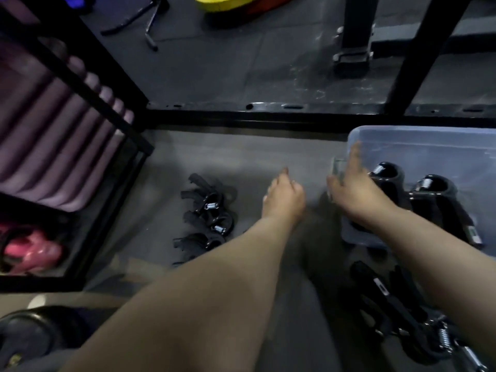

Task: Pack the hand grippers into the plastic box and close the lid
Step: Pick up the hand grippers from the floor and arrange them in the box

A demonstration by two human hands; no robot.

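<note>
Already two hand grippers (402, 194) lie in the plastic box (418, 146) under the right hand (354, 191), open and empty on its rim. Beyond the loosely curled, empty left hand (284, 197), more grippers (206, 218) wait on the floor; no lid shows.

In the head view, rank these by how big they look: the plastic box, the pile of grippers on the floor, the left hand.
1. Plastic box, though cut off by the frame edge.
2. Pile of hand grippers on the floor.
3. Left hand, only somewhat smaller than the pile; it may be nearer the camera, so unsure.
</note>
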